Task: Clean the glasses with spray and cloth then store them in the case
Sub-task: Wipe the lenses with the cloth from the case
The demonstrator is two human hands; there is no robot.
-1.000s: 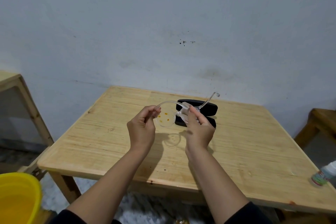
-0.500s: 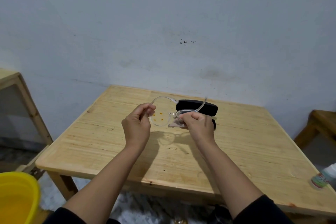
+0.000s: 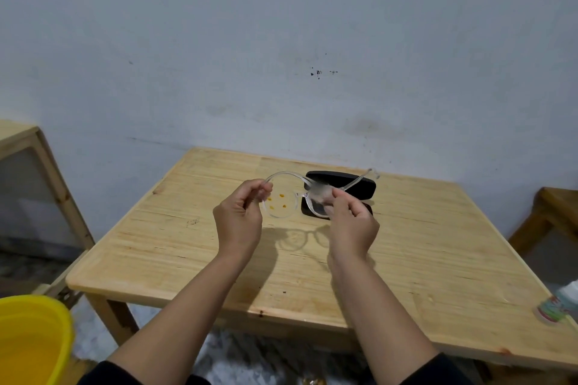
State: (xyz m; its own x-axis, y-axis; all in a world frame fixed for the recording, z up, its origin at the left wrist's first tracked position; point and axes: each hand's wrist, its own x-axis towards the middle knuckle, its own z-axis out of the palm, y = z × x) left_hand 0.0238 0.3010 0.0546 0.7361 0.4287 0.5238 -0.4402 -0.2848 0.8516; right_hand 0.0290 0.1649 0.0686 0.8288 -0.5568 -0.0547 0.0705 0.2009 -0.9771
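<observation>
A yellow bucket point(image 3: 29, 337) sits at the near left, below the table point(image 3: 175, 247). Above the table's middle, the left hand point(image 3: 239, 216) pinches the left rim of the glasses point(image 3: 283, 197) between thumb and fingers, the rest of the fingers curled in. The left lens carries several orange specks. The right hand point(image 3: 350, 222) pinches a small, pale cloth point(image 3: 319, 192) against the right lens, thumb on one side and fingers on the other. One temple arm sticks up and to the right over the open black case point(image 3: 353, 189), which lies on the table just beyond the hands. A spray bottle point(image 3: 560, 306) lies at the table's near right edge, well apart from everything else.

The step in hand appears to be wiping the right lens. Next, the cloth likely has to go to the speckled left lens, which calls for shifting both grips without smearing the cleaned side.

Compared with half a second ago, the glasses have tipped so the right temple arm points higher, and the right hand's fingers have opened slightly around the cloth. The case and bottle have not moved.
</observation>
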